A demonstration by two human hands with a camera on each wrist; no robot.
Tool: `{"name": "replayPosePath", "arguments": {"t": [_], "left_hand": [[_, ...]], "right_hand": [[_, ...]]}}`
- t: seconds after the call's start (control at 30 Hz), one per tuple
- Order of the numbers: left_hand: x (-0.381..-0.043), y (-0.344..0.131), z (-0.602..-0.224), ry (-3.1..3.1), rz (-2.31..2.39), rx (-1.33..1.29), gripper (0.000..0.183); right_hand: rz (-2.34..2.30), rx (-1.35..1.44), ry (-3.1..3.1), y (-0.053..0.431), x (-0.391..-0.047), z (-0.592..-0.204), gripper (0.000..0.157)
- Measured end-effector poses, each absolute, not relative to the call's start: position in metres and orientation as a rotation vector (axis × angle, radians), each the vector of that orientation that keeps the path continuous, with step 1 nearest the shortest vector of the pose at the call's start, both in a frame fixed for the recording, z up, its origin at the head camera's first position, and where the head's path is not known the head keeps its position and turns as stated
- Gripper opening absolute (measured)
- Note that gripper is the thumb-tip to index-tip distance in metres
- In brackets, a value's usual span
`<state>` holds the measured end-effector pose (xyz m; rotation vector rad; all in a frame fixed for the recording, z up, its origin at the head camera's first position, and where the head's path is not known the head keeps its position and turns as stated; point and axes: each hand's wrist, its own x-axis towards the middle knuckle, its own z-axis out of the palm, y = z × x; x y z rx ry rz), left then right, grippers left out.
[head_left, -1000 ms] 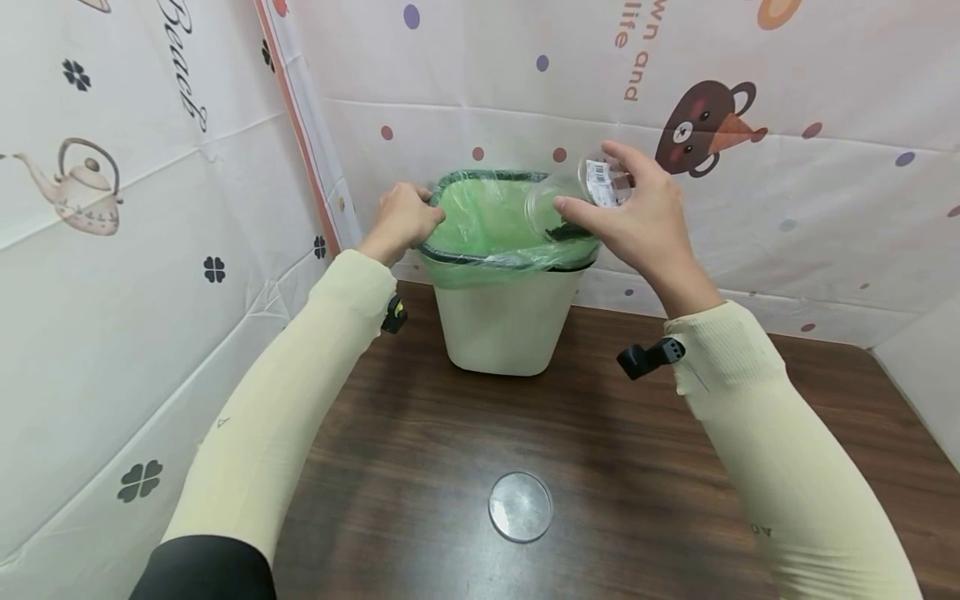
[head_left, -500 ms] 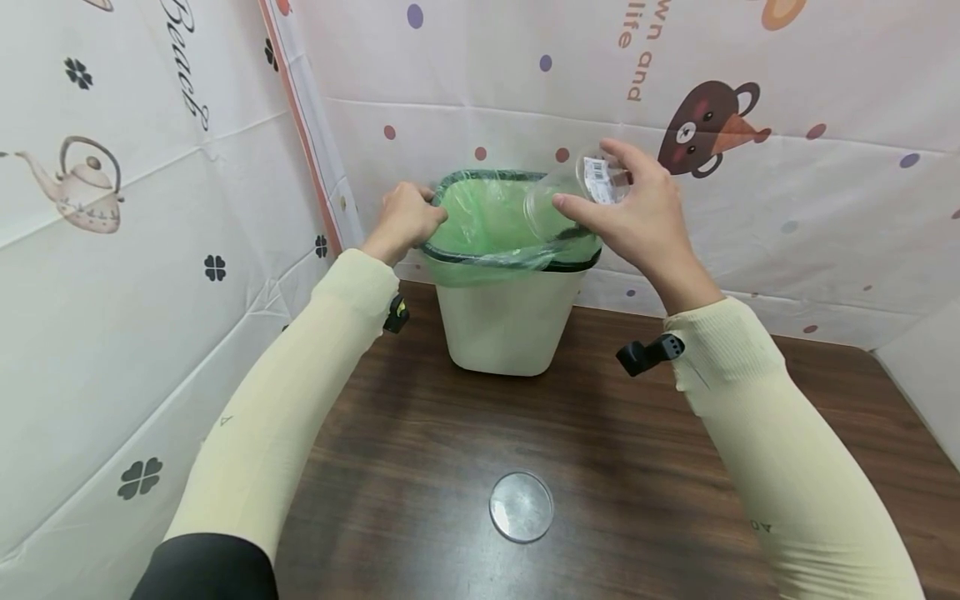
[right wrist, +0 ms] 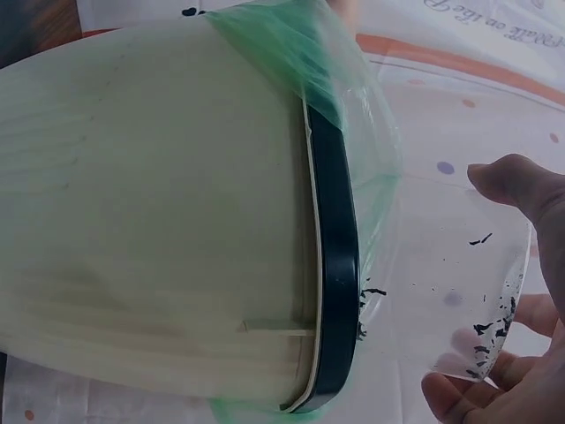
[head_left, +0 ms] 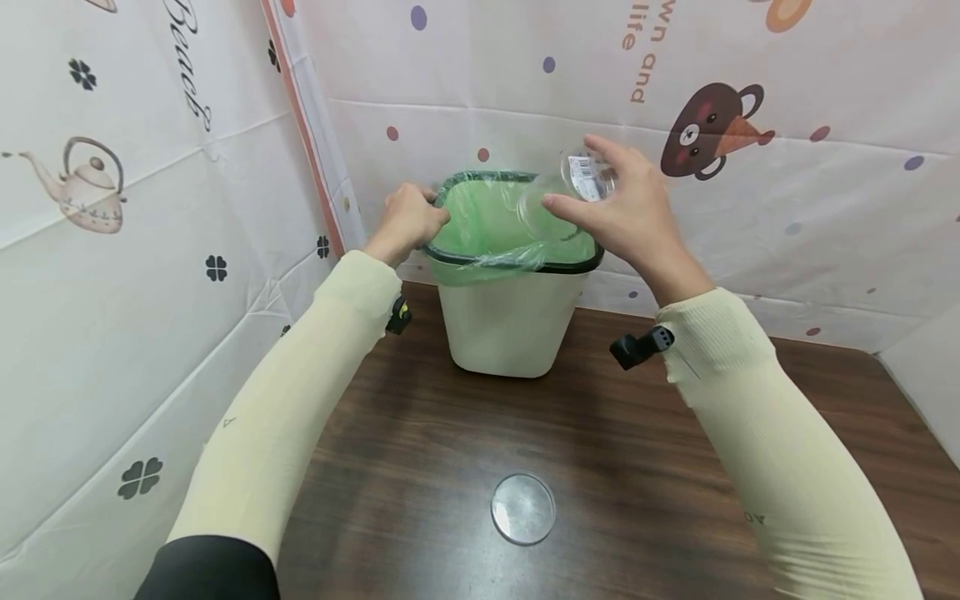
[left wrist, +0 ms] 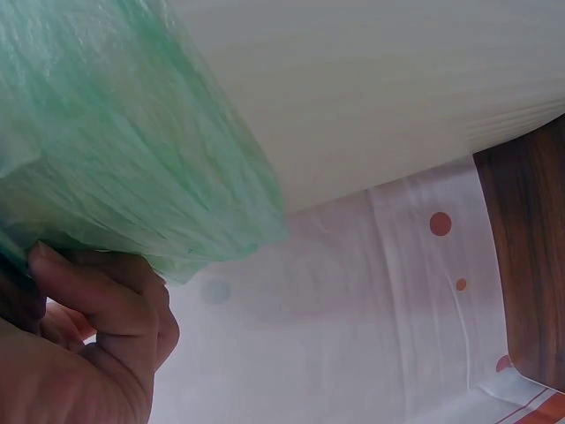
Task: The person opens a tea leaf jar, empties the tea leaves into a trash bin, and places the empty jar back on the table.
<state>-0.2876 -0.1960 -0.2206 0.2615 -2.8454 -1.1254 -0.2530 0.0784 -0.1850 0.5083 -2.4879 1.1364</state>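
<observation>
My right hand (head_left: pixel 633 204) holds a clear plastic jar (head_left: pixel 553 185) with a white barcode label, tilted mouth-down over a cream bin (head_left: pixel 510 325). Thin dark flakes (right wrist: pixel 482 329) cling inside the jar in the right wrist view; a few lie near its mouth. At the bin's left edge, my left hand (head_left: pixel 408 218) grips the dark rim (head_left: pixel 573 267) and the green bag (head_left: pixel 480 212) lining it. The left wrist view shows curled fingers (left wrist: pixel 106 296) against the bag, with the fingertips partly hidden.
A clear round lid (head_left: pixel 523 509) lies on the dark wooden table (head_left: pixel 420 467) in front of the bin. Printed white sheeting (head_left: pixel 480 75) rises close behind the bin, and more sheeting (head_left: pixel 150 317) stands along the left side.
The dark clump in the jar's mouth has left it. My right hand has shifted slightly left with the jar. The bag has slipped inward off the front right rim. My left hand keeps its place.
</observation>
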Motion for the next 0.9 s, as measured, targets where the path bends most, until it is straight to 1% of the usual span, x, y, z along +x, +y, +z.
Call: {"name": "replayPosePath", "arguments": {"t": [0.33,0.53,0.9], "left_hand": [[-0.289,-0.196,-0.22,-2.86,-1.109,0.276,0.053],[-0.29,-0.197,-0.221,-2.856,-1.112,0.277,0.052],[-0.288,-0.196,-0.219,-2.863,-1.112,0.286,0.053]], "right_hand": [[1.026,0.572,-2.637,0.064,-0.259,-0.177,0.092],[0.922,0.596,-2.651,0.06,-0.259,-0.176,0.091],[0.968,0.578,-2.614,0.063,-0.26,-0.181,0.091]]}}
